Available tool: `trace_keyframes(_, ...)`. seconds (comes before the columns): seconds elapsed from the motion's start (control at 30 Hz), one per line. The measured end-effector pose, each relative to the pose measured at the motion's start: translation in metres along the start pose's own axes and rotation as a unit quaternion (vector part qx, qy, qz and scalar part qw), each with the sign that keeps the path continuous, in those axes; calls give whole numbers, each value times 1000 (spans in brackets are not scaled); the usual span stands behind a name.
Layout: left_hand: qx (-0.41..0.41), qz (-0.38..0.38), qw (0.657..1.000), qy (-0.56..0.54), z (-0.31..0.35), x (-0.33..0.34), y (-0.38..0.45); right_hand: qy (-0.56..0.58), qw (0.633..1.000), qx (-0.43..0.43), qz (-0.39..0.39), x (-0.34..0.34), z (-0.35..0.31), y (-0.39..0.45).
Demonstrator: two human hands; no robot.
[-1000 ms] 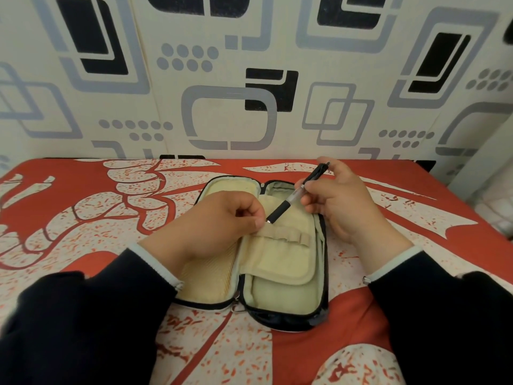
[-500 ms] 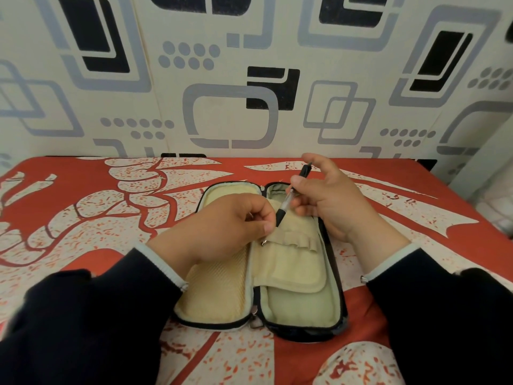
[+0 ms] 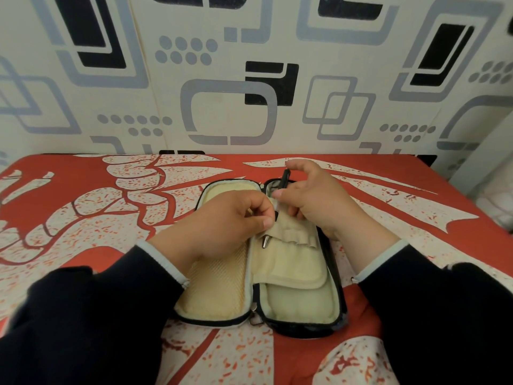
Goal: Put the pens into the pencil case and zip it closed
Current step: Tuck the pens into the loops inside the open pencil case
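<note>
A black pen (image 3: pixel 283 181) is held between the thumb and fingers of the right hand (image 3: pixel 311 198), which is closed around the upper part of the barrel; the little finger is raised clear. The pen is tilted, its black cap end standing above the far rim of the case, while its silver tip (image 3: pixel 266 242) is seen below a beige elastic loop band (image 3: pixel 291 234), so that the barrel is threaded through one loop. The middle of the barrel is hidden by both hands. The fabric beside that loop is pinched between the thumb and forefinger of the left hand (image 3: pixel 222 223), which is closed on the inner flap (image 3: pixel 291 262) and rests over the left half of the case. The pencil case (image 3: pixel 336 309) is laid open flat, black outside and cream inside, with a mesh pocket (image 3: pixel 219 279) on the left half and the flap on the right half. A metal zip pull (image 3: pixel 256 320) is seen at the near end of the spine. The case is laid on a red and white patterned cloth (image 3: pixel 83 207), near its middle. Both forearms are covered by dark sleeves (image 3: pixel 83 315) with pale cuffs. A wall (image 3: pixel 222 51) papered with grey and black shapes is seen behind the cloth.
</note>
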State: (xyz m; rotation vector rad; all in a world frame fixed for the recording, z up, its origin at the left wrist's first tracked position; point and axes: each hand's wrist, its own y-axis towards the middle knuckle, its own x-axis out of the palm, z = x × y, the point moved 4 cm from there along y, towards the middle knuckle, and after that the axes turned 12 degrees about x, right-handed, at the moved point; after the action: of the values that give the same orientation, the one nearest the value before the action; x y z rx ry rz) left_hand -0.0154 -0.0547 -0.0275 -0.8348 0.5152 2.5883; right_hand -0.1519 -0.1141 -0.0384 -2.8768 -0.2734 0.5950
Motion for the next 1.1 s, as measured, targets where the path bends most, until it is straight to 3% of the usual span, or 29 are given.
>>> trace_keyframes(0.37, -1, 28, 1000, 5, -5, -3, 0, -42, 998, -18, -40, 8, -1, -3)
trace_keyframes(0.63, 12, 6, 1000, 1, -1, -1, -1, -29, 999, -24, 30, 2, 0, -4)
trace_keyframes(1.1, 14, 24, 999, 29, -2, 0, -1, -28, 996, -29, -83, 11, -9, -18)
